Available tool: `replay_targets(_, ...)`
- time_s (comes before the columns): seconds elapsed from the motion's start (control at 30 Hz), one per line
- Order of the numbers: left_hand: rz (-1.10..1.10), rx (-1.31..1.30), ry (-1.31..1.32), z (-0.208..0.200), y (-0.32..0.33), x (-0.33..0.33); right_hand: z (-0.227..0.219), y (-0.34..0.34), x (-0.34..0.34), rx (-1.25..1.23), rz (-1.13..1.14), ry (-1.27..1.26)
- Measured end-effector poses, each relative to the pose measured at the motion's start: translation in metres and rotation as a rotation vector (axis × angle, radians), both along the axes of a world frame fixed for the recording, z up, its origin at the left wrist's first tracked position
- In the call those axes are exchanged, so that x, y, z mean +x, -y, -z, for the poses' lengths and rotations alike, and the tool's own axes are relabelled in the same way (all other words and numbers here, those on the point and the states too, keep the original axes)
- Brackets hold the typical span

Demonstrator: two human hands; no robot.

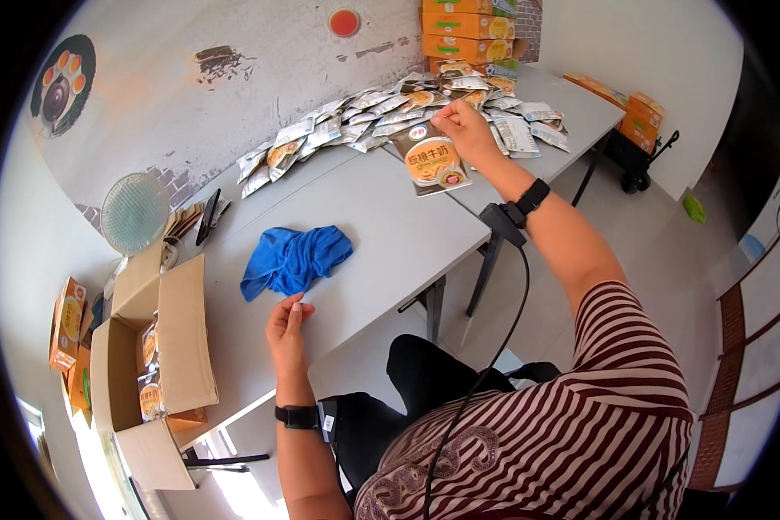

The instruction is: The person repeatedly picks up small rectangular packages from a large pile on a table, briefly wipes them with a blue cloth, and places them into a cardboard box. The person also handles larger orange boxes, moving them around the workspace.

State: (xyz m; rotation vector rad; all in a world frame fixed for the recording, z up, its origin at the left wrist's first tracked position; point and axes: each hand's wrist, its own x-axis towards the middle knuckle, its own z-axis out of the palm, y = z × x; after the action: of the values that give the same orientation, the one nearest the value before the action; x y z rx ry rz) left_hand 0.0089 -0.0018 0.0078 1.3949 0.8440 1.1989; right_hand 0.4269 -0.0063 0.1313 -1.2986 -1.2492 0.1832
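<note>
My right hand (467,130) pinches the top edge of a brown flat food packet (432,162), which hangs front side up over the table near the pile. The packet has a white and yellow round picture on its face. My left hand (289,327) is above the table's front edge, its fingers curled in toward the thumb, and nothing shows in it. Just beyond it a crumpled blue cloth (296,258) lies on the grey table (381,230). Behind my right hand, a long heap of similar packets (355,121) runs along the wall.
An open cardboard box (186,334) with several packets in it stands at the left, beside a small fan (135,213) and a dark tablet-like device (208,217). Orange cartons (468,35) are stacked at the back. A cable (503,338) runs from my right wrist down across my body.
</note>
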Motion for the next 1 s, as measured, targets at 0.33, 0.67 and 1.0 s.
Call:
replay_targets(0.33, 0.169, 0.012, 0.084, -0.002, 0.0, -0.005, 0.056, -0.001, -0.178, -0.27, -0.585, -1.037)
replay_targets(0.67, 0.061, -0.1, 0.068, 0.006, -0.003, -0.004, 0.111, -0.007, -0.226, -0.202, -0.556, -1.286)
replay_targets(1.0, 0.04, -0.102, 0.143, 0.0, 0.004, -0.003, 0.111, 0.008, -0.203, -0.494, -1.002, -1.088)
